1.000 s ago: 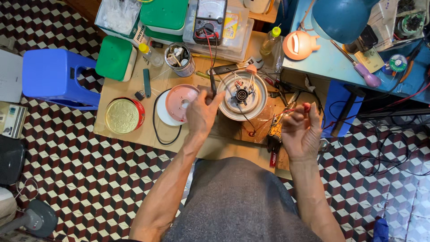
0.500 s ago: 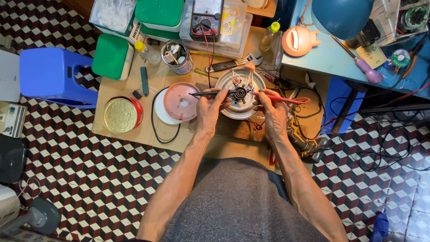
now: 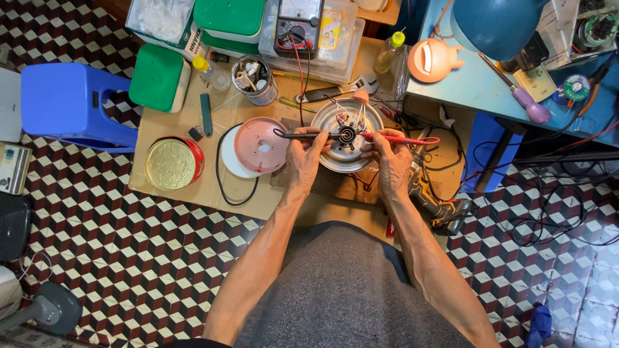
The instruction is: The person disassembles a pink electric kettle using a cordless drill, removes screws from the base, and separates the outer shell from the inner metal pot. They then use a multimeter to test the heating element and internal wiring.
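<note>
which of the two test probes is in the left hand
The black probe, held by the left hand; the red probe is in the right hand.

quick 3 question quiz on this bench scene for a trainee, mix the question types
1. True or false: the left hand holds a red probe.
2. What lies just left of the round metal unit? A) pink round cover B) blue stool C) gold tin
3. Fill in: both probe tips meet at the unit's ____.

Key:
1. False. The left hand holds the black probe; the right hand holds the red probe.
2. A, the pink round cover.
3. Centre.
</note>
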